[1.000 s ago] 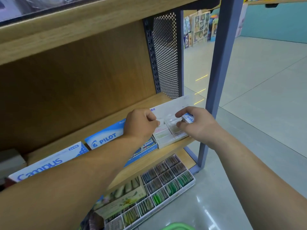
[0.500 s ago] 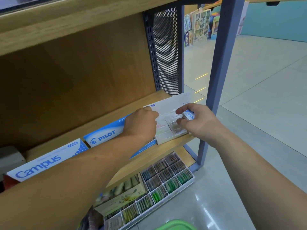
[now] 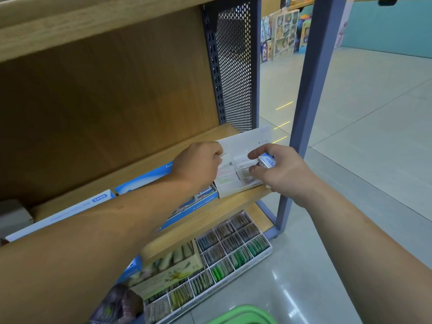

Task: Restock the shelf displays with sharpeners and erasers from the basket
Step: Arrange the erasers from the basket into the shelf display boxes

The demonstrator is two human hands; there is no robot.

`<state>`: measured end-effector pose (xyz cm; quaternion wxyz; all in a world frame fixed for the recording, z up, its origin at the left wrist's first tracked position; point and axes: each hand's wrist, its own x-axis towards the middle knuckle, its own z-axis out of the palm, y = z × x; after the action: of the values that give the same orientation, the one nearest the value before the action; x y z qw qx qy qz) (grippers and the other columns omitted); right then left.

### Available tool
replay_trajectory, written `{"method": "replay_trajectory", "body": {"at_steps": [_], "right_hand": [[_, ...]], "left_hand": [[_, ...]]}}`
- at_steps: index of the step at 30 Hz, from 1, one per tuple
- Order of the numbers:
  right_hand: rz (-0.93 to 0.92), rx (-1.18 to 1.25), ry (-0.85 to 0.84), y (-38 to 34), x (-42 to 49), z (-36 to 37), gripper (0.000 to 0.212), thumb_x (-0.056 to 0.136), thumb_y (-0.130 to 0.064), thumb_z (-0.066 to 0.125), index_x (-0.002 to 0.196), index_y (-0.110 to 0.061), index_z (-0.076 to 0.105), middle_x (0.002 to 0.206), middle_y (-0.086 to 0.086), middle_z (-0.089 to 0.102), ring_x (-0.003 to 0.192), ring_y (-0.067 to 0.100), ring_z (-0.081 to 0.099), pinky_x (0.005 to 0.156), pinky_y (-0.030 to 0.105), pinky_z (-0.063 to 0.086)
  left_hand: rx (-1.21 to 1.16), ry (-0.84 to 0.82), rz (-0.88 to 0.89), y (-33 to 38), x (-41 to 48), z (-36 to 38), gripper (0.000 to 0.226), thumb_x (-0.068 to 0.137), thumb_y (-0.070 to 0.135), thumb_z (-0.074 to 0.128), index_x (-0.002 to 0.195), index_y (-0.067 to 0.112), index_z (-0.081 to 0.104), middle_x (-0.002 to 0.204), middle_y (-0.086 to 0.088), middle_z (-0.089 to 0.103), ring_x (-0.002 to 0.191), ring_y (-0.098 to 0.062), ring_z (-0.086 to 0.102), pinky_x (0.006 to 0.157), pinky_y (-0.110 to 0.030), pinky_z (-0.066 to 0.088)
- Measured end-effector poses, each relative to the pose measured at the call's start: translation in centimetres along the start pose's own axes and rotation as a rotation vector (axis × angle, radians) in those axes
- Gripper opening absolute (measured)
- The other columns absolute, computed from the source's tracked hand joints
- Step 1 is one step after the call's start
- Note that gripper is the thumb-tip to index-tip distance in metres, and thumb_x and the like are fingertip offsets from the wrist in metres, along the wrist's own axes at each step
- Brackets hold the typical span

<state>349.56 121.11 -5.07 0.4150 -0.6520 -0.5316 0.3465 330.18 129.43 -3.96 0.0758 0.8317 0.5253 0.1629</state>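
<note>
Eraser: I'm watching a blue-and-white sleeved eraser [image 3: 267, 161] being pinched by the right hand [image 3: 282, 176], just above the white display box [image 3: 233, 192].
Other hand: the left hand [image 3: 198, 167] is curling over the box's left side; I cannot tell whether it is gripping anything.
Box: it is sitting at the shelf [image 3: 210, 215] end, beside the Pilot box [image 3: 203, 203].

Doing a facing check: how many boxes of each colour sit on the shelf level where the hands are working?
Blue-and-white boxes: 2
White box: 1
Grey box: 1
Total: 4
</note>
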Motion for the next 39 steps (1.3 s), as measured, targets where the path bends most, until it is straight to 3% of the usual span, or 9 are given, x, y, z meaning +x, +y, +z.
{"method": "replay_trajectory", "body": {"at_steps": [4, 9, 13, 16, 21, 26, 29, 33, 39], "right_hand": [[0.000, -0.004, 0.006, 0.0, -0.2, -0.1, 0.018, 0.091, -0.020, 0.072, 0.103, -0.033, 0.068, 0.098, -0.007, 0.064, 0.069, 0.010, 0.061, 0.050, 0.013, 0.043], [0.003, -0.005, 0.006, -0.1, -0.3, 0.0, 0.018, 0.091, -0.020, 0.072, 0.102, -0.034, 0.068, 0.102, -0.008, 0.062, 0.074, 0.012, 0.062, 0.050, 0.014, 0.045], [0.007, 0.038, 0.029, -0.1, -0.3, 0.1, 0.018, 0.090, -0.018, 0.073, 0.100, -0.032, 0.069, 0.095, -0.006, 0.064, 0.066, 0.012, 0.061, 0.053, 0.020, 0.050], [0.049, 0.081, -0.011, -0.6, -0.6, -0.1, 0.024, 0.088, -0.017, 0.076, 0.105, -0.032, 0.068, 0.095, 0.000, 0.067, 0.066, 0.014, 0.060, 0.054, 0.024, 0.052], [0.128, 0.138, -0.257, -2.5, -1.1, 0.3, 0.063, 0.090, -0.006, 0.071, 0.144, -0.025, 0.045, 0.101, 0.001, 0.064, 0.068, 0.019, 0.061, 0.063, 0.032, 0.059], [0.099, -0.036, -0.390, -5.3, -2.1, 2.7, 0.110, 0.086, -0.005, 0.074, 0.161, -0.036, -0.001, 0.122, 0.004, 0.060, 0.063, 0.015, 0.063, 0.060, 0.025, 0.054], [0.065, -0.069, -0.417, -7.2, -2.9, 4.7, 0.099, 0.087, -0.005, 0.069, 0.160, -0.034, 0.010, 0.113, 0.011, 0.065, 0.063, 0.016, 0.059, 0.058, 0.028, 0.051], [0.040, -0.040, -0.431, -9.8, -4.2, 8.1, 0.094, 0.066, -0.012, 0.069, 0.153, -0.022, 0.035, 0.119, 0.011, 0.062, 0.073, 0.024, 0.060, 0.056, 0.032, 0.045], [-0.087, -0.108, -0.559, -13.8, -6.4, 12.4, 0.104, 0.067, -0.018, 0.078, 0.157, -0.027, 0.027, 0.119, 0.000, 0.065, 0.081, 0.010, 0.061, 0.055, 0.020, 0.044]], "left_hand": [[0.061, -0.055, 0.029, -0.3, 0.2, 0.4, 0.014, 0.096, 0.018, 0.056, 0.086, 0.017, 0.066, 0.088, 0.000, 0.066, 0.085, -0.027, 0.060, 0.067, -0.036, 0.051], [0.273, -0.090, 0.135, -0.4, 0.0, 1.1, 0.015, 0.101, 0.021, 0.053, 0.090, 0.017, 0.063, 0.103, -0.002, 0.047, 0.095, -0.024, 0.049, 0.068, -0.039, 0.047], [0.362, -0.124, 0.121, -0.2, 0.2, 1.0, 0.021, 0.089, 0.003, 0.053, 0.075, 0.019, 0.055, 0.088, 0.003, 0.050, 0.086, -0.025, 0.055, 0.053, -0.028, 0.024], [0.375, -0.150, 0.109, 0.2, 0.1, 0.7, 0.019, 0.090, 0.006, 0.052, 0.078, 0.019, 0.058, 0.089, 0.003, 0.053, 0.086, -0.026, 0.057, 0.053, -0.028, 0.024], [-0.165, -0.084, 0.008, 1.6, -1.4, -1.5, 0.019, 0.100, 0.021, 0.056, 0.101, 0.021, 0.075, 0.105, 0.004, 0.071, 0.098, -0.017, 0.064, 0.083, -0.030, 0.054], [-0.629, -0.252, -0.264, 2.3, -4.4, -5.0, 0.035, 0.096, 0.053, 0.063, 0.087, 0.023, 0.078, 0.078, 0.006, 0.074, 0.066, -0.009, 0.064, 0.056, -0.018, 0.044], [-0.731, -0.217, -0.282, 0.7, -6.6, -7.7, 0.028, 0.094, 0.050, 0.067, 0.090, 0.024, 0.077, 0.067, 0.014, 0.068, 0.050, 0.001, 0.054, 0.045, -0.013, 0.038], [-0.836, -0.268, -0.301, -1.3, -10.4, -10.5, 0.021, 0.087, 0.025, 0.081, 0.103, 0.016, 0.071, 0.085, -0.002, 0.074, 0.068, -0.006, 0.062, 0.051, -0.021, 0.039], [-0.968, -0.207, -0.394, -4.6, -15.5, -13.7, 0.019, 0.092, 0.023, 0.076, 0.107, 0.014, 0.066, 0.078, -0.001, 0.069, 0.062, -0.009, 0.058, 0.051, -0.022, 0.038]]}}
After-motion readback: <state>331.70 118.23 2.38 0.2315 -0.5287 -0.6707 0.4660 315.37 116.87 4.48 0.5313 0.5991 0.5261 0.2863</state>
